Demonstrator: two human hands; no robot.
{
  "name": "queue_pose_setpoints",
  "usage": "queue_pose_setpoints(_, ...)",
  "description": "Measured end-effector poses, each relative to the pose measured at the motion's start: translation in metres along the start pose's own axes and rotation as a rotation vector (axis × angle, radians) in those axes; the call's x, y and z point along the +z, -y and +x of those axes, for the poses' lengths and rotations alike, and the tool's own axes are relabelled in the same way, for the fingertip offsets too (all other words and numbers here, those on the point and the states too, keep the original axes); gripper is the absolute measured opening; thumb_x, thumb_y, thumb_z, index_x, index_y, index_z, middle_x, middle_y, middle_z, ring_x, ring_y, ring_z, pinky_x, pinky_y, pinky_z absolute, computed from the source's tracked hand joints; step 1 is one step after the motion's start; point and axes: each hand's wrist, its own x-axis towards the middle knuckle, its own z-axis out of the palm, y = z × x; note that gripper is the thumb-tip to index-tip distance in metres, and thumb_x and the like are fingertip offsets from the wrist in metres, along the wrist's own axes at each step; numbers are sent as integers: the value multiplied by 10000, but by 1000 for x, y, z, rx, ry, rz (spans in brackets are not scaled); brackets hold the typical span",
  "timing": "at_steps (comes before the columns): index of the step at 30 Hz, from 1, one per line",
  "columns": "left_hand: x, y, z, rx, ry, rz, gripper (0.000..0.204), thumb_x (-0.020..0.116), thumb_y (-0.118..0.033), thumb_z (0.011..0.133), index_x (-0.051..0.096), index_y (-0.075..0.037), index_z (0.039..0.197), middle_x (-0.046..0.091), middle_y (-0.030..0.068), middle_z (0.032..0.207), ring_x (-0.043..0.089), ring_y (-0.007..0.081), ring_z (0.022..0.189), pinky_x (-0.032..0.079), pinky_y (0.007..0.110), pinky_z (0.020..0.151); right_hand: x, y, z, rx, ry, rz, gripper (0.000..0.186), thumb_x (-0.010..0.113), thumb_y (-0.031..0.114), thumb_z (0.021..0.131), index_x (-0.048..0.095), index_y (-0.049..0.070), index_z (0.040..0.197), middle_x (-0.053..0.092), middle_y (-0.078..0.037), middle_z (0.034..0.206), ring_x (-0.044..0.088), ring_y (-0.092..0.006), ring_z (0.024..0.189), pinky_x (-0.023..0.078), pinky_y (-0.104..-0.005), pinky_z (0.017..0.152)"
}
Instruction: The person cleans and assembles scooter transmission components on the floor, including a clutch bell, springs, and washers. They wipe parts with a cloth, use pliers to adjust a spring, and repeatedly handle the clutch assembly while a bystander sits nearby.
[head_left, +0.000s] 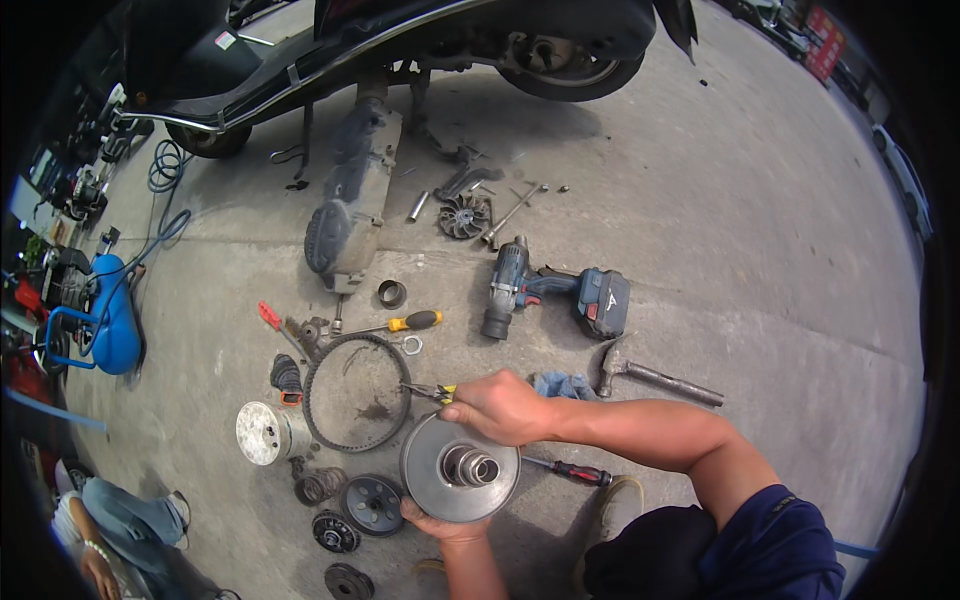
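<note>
Side kit, concrete floor (790, 290):
Blue air tank (118, 318) left, hose (184, 222) looped above; cordless impact wrench (556, 285) mid-floor, hammer (662, 379) lying near it.

We've a blk toothed belt (307, 392) on the grey concrete flr (760, 250); round it, a yel-handled screwdriver (417, 320) at 1 o'clock, impact wrench (512, 285) at 2, hammer (660, 378) at 3, holed disc (372, 504) at 6, coil spring (318, 486) at 7, wht tub (262, 433) at 8.

I had open floor (790, 260) to pass over beyond the hammer (662, 382) at right; the wrench (511, 280) lay ahead of my right fingers (492, 394), the belt (309, 400) and tub (262, 434) crowded their left.
</note>
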Motion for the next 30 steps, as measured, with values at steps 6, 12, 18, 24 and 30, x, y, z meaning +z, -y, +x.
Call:
queue_pose_setpoints(6,-9,-10,-3,-75,-134,100,969,495,-784,905,495,-52,1539,583,154,1503,596,317,1334,490,475,1137,-8,3,8,-137,55,92,422,691,389,1034,632,39,805,653,-192,734,654,-443,678,508,-501,594)
queue_pose_setpoints(12,-12,-16,-2,-62,-20,72,931,511,-753,913,533,-23,1491,630,159,1442,660,304,1243,559,466,1045,-17,5,15,-310,118,35,394,700,362,1033,610,49,810,647,-187,720,650,-442,658,505,-502,569)
queue_pose_setpoints(18,-7,-22,-2,49,-101,127,885,489,-708,937,540,-4,1470,626,184,1442,644,320,1267,545,478,1062,-4,15,-1,-43,-15,181,414,654,372,1067,619,26,842,670,-207,756,650,-479,715,526,-499,610)
queue_pose_setpoints(24,6,-30,10,187,-73,202,879,373,-682,974,498,4,1509,592,225,1481,589,364,1353,506,514,1104,9,37,-12,372,-174,366,438,578,388,1118,721,-20,1044,722,-215,824,689,-302,742,555,-424,710)
queue_pose_setpoints(30,16,-33,14,228,-204,328,855,326,-660,998,493,-5,1522,579,222,1498,585,367,1361,494,517,1122,-6,43,-2,526,-117,505,494,569,413,1124,736,-51,1147,756,-144,858,649,-120,827,568,-372,754)
